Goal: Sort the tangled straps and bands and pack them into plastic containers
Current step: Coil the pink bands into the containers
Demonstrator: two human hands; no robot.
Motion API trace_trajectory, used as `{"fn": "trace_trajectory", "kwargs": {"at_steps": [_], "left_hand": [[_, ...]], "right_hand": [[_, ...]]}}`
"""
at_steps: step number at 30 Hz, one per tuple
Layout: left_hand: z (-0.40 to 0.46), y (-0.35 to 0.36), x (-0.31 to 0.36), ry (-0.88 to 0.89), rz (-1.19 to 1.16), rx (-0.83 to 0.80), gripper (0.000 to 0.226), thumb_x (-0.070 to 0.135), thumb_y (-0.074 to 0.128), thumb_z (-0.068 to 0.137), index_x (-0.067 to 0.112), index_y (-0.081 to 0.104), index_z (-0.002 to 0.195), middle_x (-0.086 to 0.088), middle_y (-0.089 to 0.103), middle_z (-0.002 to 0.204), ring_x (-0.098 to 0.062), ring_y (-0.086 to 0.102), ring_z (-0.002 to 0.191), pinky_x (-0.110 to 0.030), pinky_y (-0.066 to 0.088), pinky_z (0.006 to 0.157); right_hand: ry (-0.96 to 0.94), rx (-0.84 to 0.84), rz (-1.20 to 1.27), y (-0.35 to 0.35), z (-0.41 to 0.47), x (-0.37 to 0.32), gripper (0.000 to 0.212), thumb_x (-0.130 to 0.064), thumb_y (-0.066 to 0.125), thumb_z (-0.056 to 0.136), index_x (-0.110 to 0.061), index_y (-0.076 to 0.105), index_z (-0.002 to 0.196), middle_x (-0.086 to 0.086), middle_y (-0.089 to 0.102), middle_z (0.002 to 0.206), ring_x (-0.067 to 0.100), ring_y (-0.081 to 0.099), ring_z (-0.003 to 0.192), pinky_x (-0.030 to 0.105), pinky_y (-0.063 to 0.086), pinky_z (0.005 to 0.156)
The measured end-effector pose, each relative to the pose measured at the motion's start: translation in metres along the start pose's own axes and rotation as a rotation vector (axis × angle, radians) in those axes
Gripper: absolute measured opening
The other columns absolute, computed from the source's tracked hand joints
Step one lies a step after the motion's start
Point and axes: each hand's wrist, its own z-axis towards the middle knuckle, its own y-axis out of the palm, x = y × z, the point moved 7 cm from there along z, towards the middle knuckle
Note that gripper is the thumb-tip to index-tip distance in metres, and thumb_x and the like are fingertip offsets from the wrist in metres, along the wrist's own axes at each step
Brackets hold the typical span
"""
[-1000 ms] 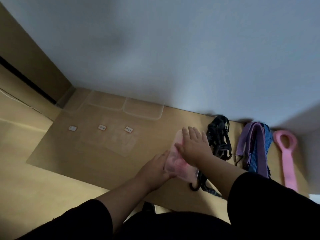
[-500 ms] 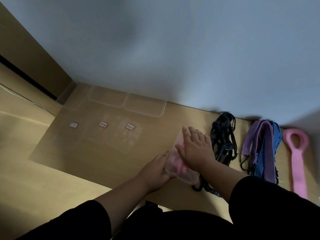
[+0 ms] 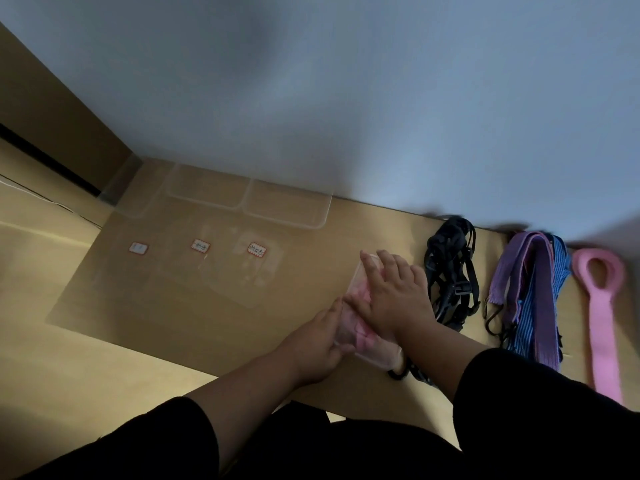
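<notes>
1. on the tan mat near the front edge, a clear plastic container (image 3: 360,327) with something pink folded inside sits under both hands. compared with a second ago it lies in much the same spot; only the camera has tipped a little, so the whole scene sits lower and further right in view.
2. the right hand (image 3: 391,299) lies flat on top of the container, fingers straight and spread, pressing down as it did a second ago. it grips nothing.
3. the left hand (image 3: 311,344) is at the container's near left side, fingers curled against its edge; whether it truly pinches the rim or only steadies it, i cannot tell, since the fingertips are hidden.
4. since almost nothing has shifted, my reading is that the pink contents are being pushed down, or a lid is being pressed shut; no lid edge is clear enough to say which.
5. still unpacked, just right of the hands: a black strap bundle (image 3: 450,271), its lower end running under the right forearm; then purple and blue straps (image 3: 530,292) lying together; then a pink loop band (image 3: 599,306), a little apart from them.
6. further back on the mat, two empty clear trays (image 3: 249,199) stand side by side at the wall, with three small labels (image 3: 201,245) in a row in front of them. the writing is too small to read.
7. so one group looks packed and three groups wait.
</notes>
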Motion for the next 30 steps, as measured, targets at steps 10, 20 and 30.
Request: {"fn": "trace_trajectory", "kwargs": {"at_steps": [10,20,30], "left_hand": [[0.005,0.003,0.025,-0.108,0.416,0.098,0.126,0.087,0.041,0.077,0.007,-0.017,0.155,-0.014,-0.02,0.164,-0.029,-0.009,0.153,-0.047,0.0,0.124],[0.013,0.022,0.036,-0.086,0.456,0.159,0.124,0.089,0.03,0.077,0.008,-0.028,0.151,-0.013,-0.037,0.158,-0.025,-0.032,0.147,-0.045,-0.011,0.123],[0.011,0.024,0.039,-0.12,0.437,0.194,0.119,0.091,0.021,0.078,0.01,-0.023,0.154,-0.012,-0.034,0.159,-0.027,-0.02,0.151,-0.043,-0.004,0.124]], "right_hand": [[0.037,0.007,0.071,-0.007,-0.001,0.004,0.074,-0.068,0.018,0.097,-0.032,0.001,0.159,0.005,0.015,0.166,0.027,0.022,0.147,0.048,0.021,0.115],[0.076,0.074,0.095,-0.002,-0.004,0.009,0.068,-0.062,0.016,0.099,-0.032,0.009,0.159,0.01,0.029,0.16,0.029,0.034,0.141,0.047,0.026,0.113],[0.067,0.099,0.116,-0.004,-0.006,0.009,0.068,-0.059,0.025,0.099,-0.029,0.013,0.159,0.01,0.032,0.159,0.029,0.036,0.141,0.045,0.025,0.113]]}}
